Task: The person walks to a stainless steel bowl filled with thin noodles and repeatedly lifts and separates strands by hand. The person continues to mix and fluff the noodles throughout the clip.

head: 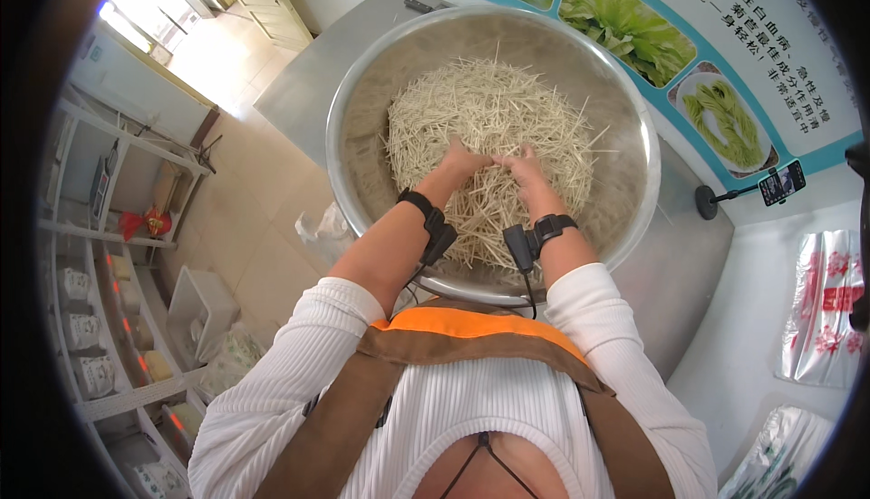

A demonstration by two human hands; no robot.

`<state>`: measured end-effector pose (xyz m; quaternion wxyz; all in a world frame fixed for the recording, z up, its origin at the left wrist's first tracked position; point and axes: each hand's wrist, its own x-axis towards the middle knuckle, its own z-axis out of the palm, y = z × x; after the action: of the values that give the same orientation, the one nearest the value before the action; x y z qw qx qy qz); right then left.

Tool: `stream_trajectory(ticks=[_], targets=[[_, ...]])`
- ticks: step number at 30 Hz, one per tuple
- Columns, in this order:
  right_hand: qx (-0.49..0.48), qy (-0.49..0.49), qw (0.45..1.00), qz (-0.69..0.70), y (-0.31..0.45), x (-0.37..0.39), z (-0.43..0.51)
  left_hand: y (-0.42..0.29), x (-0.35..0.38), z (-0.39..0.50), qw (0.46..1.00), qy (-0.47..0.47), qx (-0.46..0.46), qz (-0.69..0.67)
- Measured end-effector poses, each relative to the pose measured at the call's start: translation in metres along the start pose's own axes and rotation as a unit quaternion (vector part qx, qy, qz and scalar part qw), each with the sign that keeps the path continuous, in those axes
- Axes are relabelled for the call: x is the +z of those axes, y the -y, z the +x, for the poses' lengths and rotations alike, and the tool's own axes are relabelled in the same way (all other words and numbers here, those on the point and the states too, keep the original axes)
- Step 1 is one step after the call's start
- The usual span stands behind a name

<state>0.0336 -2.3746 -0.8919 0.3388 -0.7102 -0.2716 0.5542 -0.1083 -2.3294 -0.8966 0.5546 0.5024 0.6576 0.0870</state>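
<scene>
A large round metal bowl (629, 227) stands before me, holding a heap of short, pale, dry noodle-like strips (489, 98). Both hands are sunk partly into the heap near its middle. My left hand (464, 159) has its fingertips buried among the strips, its thumb pointing right. Close beside it, my right hand (525, 164) is likewise partly buried, its thumb touching or nearly touching the left one. Whether either hand grips any strips is hidden. Each wrist bears a black strap with a small device.
The bowl rests on a metal table (306, 71); a black-handled knife (418, 5) lies behind it. A phone on a stand (781, 183) is at the right, near plastic bags (819, 308). White shelves (102, 234) and a white bin (204, 308) stand at the left.
</scene>
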Motion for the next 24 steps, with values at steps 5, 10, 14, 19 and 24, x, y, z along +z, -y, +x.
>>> stream_trajectory(ticks=[5, 10, 14, 19, 24], targets=[[-0.041, -0.088, 0.995, -0.020, 0.000, 0.010, 0.007, -0.001, 0.007, -0.002, 0.977, -0.117, 0.157, 0.084], [-0.101, -0.113, 0.987, -0.046, 0.013, 0.010, 0.005, -0.008, 0.008, 0.000, 0.958, -0.161, 0.222, 0.080], [-0.120, -0.141, 0.983, -0.010, 0.018, 0.007, 0.010, -0.018, 0.004, 0.002, 0.932, -0.197, 0.297, 0.064], [-0.239, -0.212, 0.945, -0.073, 0.020, 0.000, 0.024, -0.027, -0.015, 0.016, 0.924, -0.150, 0.350, 0.015], [-0.187, -0.054, 0.974, -0.117, 0.021, -0.035, 0.027, -0.015, -0.048, 0.025, 0.927, -0.057, 0.338, 0.154]])
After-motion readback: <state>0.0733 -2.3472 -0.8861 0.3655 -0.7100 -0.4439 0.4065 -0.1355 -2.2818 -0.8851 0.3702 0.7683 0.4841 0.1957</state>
